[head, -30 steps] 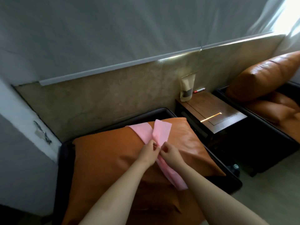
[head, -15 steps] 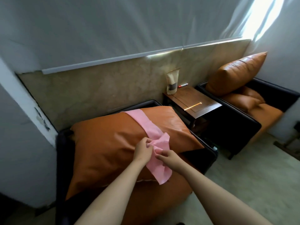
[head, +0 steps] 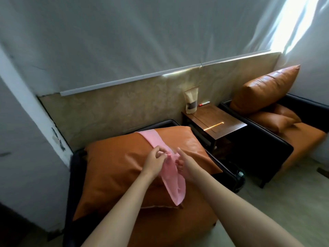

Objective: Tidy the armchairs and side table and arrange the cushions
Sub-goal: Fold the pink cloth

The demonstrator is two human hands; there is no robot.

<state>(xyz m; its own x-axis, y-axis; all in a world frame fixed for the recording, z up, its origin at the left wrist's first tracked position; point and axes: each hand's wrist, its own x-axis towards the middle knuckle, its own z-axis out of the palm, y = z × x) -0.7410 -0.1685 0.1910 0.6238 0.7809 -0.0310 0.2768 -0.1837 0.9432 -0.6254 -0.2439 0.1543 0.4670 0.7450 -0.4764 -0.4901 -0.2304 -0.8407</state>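
A large orange leather cushion [head: 115, 168] lies on the near black armchair [head: 71, 175]. Over it drapes a pink cloth [head: 170, 179], running from the cushion's top edge down past its front. My left hand [head: 154, 162] and my right hand [head: 187, 166] both pinch the cloth near its middle, close together. Between the chairs stands the wooden side table [head: 213, 122]. The far armchair [head: 267, 148] holds a big orange cushion [head: 265, 90] upright and a smaller one [head: 274, 118] lying on the seat.
A brown paper pouch [head: 191, 100] stands at the back of the side table, with a red marker [head: 204, 103] beside it against the wall panel. A bottle cap [head: 240, 174] shows on the floor beside the near chair. Pale floor lies to the right.
The view has pulled back and swung right, showing more of the far armchair. My hands have drawn the pink cloth further down the cushion; its free end now hangs lower and bunched.
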